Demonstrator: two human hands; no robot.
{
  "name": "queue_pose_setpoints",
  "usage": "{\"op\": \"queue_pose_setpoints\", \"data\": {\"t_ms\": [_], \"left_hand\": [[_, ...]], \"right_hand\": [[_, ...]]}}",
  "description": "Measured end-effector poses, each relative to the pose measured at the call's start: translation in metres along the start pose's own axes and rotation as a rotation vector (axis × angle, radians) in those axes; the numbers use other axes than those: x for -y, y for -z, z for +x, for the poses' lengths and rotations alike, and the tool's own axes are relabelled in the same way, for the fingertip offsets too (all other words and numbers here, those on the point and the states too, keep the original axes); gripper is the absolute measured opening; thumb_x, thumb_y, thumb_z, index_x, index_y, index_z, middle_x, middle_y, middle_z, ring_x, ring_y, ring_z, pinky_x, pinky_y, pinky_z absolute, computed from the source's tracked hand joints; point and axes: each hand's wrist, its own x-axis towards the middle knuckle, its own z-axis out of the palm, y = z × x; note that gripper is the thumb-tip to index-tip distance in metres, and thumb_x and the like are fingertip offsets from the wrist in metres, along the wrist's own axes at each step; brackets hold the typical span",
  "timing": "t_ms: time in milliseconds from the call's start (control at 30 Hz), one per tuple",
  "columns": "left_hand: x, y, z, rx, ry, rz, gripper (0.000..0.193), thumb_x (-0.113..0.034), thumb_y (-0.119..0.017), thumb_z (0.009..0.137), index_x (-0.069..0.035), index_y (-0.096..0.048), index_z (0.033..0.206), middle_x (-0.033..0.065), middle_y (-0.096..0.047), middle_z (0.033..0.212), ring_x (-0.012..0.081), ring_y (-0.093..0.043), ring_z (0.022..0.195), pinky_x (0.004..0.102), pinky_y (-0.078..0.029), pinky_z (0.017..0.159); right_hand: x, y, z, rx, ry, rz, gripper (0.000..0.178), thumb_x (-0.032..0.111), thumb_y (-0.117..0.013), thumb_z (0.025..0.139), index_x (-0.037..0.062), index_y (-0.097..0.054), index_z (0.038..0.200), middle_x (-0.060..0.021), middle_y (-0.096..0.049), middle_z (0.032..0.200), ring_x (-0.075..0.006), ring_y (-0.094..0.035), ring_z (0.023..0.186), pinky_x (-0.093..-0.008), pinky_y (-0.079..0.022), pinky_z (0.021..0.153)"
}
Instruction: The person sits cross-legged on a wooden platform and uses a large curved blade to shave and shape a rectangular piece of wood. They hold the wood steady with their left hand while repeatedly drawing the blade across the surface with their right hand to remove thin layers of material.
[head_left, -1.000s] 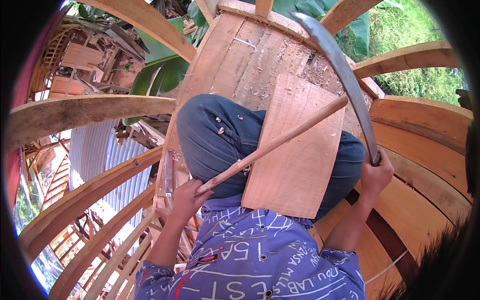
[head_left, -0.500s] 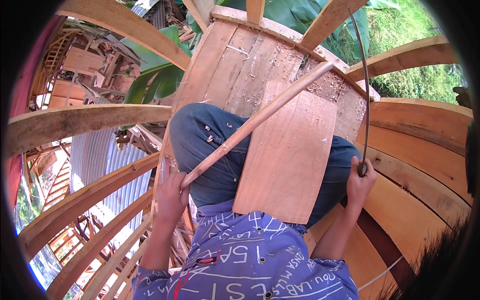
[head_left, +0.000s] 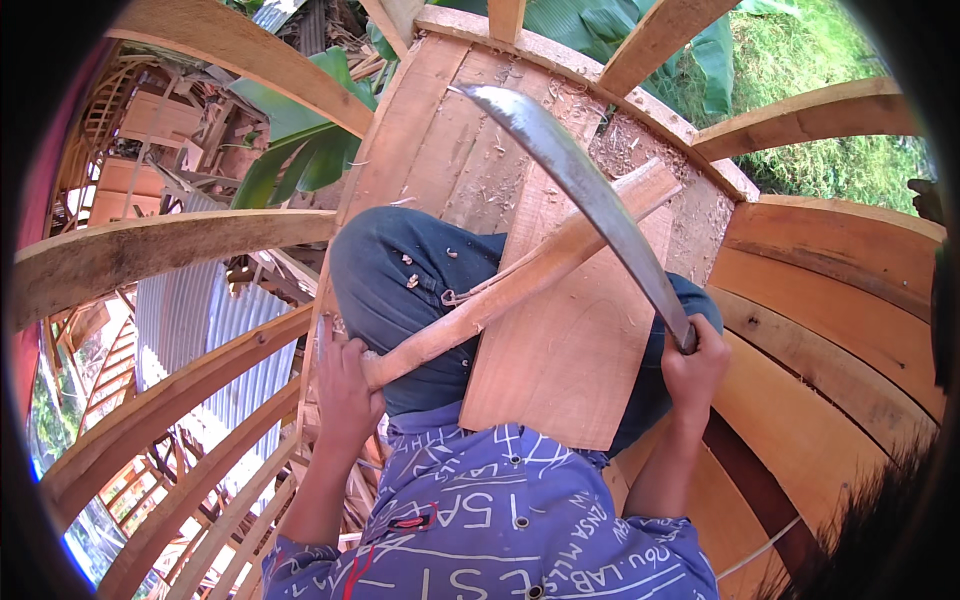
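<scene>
At 9 o'clock, curved wooden ribs (head_left: 150,250) of a boat-like frame, with grey corrugated sheet (head_left: 200,320) below them and a green banana leaf (head_left: 300,160) higher, near 10 o'clock.

Just left of centre, at about 7 o'clock, the left hand (head_left: 345,385): fingers wrapped fully closed around the lower end of a long wooden stick (head_left: 520,275), thumb side up. From there the stick rising toward 1 o'clock, across the knees in dark blue trousers (head_left: 400,270) (a few pale chips lying on the cloth) and over a flat board (head_left: 570,350) resting on the lap.

Above the stick, a long curved blade (head_left: 580,180), tip up near 12 o'clock, crossing the stick's upper end and seeming to touch it there; exact contact hard to tell. Wood shavings (head_left: 640,135) scattered on the planking behind it.

At 4 o'clock, the right hand (head_left: 695,365), clenched shut around the blade's handle, no gap between fingers and palm. Farther right, wide orange-brown hull planks (head_left: 830,330), and grass (head_left: 790,60) outside at 2 o'clock.

Judging from this: the shaving of the stick in hand, blade set at the far end. For the next stroke, needed: a firm hold at the lower end against twisting, a shallow blade angle along the grain, and the cutting line kept well apart from knees and left fingers.
</scene>
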Motion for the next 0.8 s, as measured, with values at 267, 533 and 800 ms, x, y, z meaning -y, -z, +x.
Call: {"op": "queue_pose_setpoints", "data": {"t_ms": [267,533,800], "left_hand": [[0.011,-0.009,0.017,-0.091,-0.140,0.011,0.043,0.003,-0.053,0.056,0.000,-0.045,0.099,0.0241,-0.045,0.095,0.0491,-0.042,0.098,0.0521,-0.037,0.081],[0.016,-0.019,0.011,-0.057,0.015,-0.044,0.046,-0.003,-0.058,0.053,-0.001,-0.046,0.097,0.0236,-0.043,0.096,0.0539,-0.033,0.127,0.0547,-0.035,0.092],[0.009,-0.018,0.017,-0.078,0.041,-0.012,0.044,-0.003,-0.059,0.052,-0.001,-0.047,0.094,0.0221,-0.044,0.095,0.0506,-0.036,0.128,0.0511,-0.038,0.084]], "right_hand": [[0.026,-0.013,0.007,0.042,0.276,-0.011,0.011,0.008,-0.068,0.065,0.0061,-0.058,0.068,-0.0121,-0.056,0.061,-0.0316,-0.058,0.056,-0.0380,-0.042,0.051],[0.034,-0.023,0.028,-0.007,0.412,-0.128,0.020,0.016,-0.074,0.070,0.0080,-0.056,0.065,-0.0102,-0.054,0.058,-0.0294,-0.057,0.053,-0.0398,-0.039,0.049],[-0.009,0.010,0.060,-0.091,-0.013,-0.245,0.025,0.017,-0.072,0.076,0.0011,-0.056,0.067,-0.0156,-0.050,0.056,-0.0345,-0.054,0.052,-0.0404,-0.039,0.049]]}}
